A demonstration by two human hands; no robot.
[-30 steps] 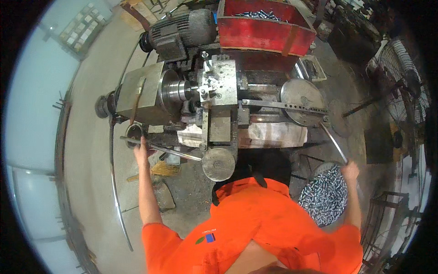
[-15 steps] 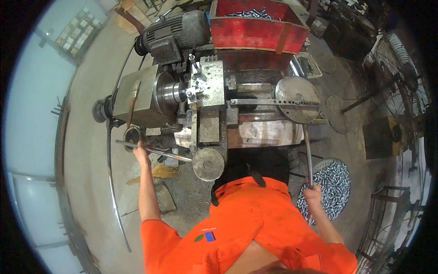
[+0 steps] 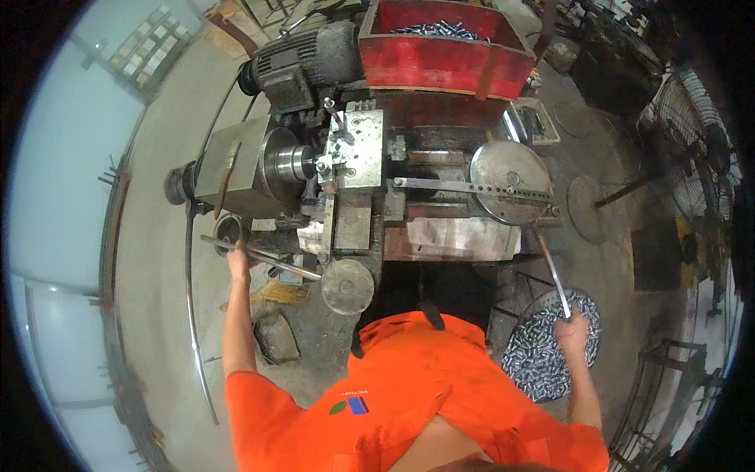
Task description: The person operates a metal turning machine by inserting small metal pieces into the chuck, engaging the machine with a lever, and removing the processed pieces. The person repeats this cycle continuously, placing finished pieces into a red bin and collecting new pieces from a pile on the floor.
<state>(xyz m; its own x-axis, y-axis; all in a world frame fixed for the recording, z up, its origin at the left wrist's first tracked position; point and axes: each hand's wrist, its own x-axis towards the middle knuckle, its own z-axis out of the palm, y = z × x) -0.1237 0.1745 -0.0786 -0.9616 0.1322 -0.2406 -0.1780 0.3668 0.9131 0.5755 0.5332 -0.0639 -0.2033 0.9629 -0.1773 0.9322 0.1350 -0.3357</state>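
Observation:
My left hand point(image 3: 238, 259) is closed around a long metal lever rod point(image 3: 285, 267). That rod runs to a round metal disc point(image 3: 347, 288) at the front of a lathe-like machine. On the other side, my right hand point(image 3: 572, 330) grips a second lever rod point(image 3: 554, 271), which slants up to the large disc point(image 3: 510, 182) at the machine's right. A perforated bar point(image 3: 464, 187) links this disc to the middle of the machine. The tool slide point(image 3: 364, 149) sits beside the shiny spindle point(image 3: 296, 164); the small workpiece area between them is too small to make out.
Behind the machine stand a motor point(image 3: 303, 67) and a red box point(image 3: 440, 67) containing small metal parts. A round basin point(image 3: 599, 315) full of shiny metal pieces is below my right hand. A broom point(image 3: 279, 293) lies at left, and a fan point(image 3: 696, 130) stands far right.
My right hand has moved to the right, swinging its lever outward over the basin. My left hand stays on its rod with little movement. The whole view has shifted slightly.

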